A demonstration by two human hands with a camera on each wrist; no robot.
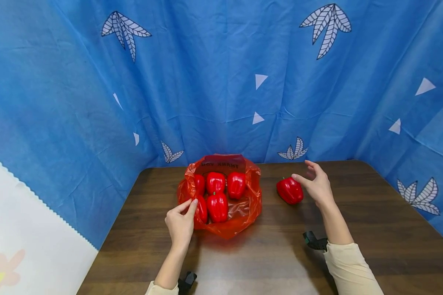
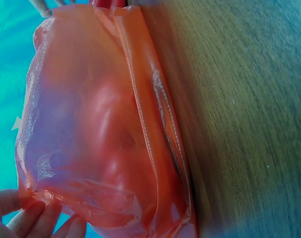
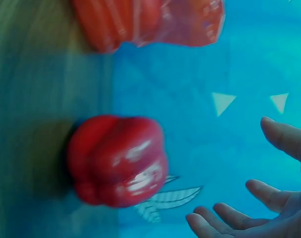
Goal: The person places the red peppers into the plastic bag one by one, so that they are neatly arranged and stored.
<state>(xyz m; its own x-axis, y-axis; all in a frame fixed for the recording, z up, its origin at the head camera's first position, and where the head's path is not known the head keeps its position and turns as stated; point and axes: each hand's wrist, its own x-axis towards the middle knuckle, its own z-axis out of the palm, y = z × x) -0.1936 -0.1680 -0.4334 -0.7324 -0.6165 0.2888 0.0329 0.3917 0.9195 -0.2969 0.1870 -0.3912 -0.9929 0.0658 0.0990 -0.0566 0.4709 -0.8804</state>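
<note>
A red plastic bag (image 1: 240, 221) stands with its mouth spread on the table, several red bell peppers (image 1: 218, 207) lying inside. At its left front rim my left hand (image 1: 181, 225) pinches the film between thumb and fingers; the left wrist view shows the fingertips (image 2: 48, 210) on the bag's edge. To the right of the bag, a single red bell pepper (image 1: 289, 191) with a green stem lies on the table. My right hand (image 1: 318, 186) hovers just right of this pepper, thumb and fingers spread apart. In the right wrist view a gap shows between hand and pepper (image 3: 118, 161).
The dark wooden table (image 1: 258, 262) ends at the back against a blue curtain (image 1: 214, 82) with leaf and triangle prints. A white cloth with a flower print (image 1: 29, 229) hangs at the left. Black wrist mounts (image 1: 315, 241) sit near both sleeves.
</note>
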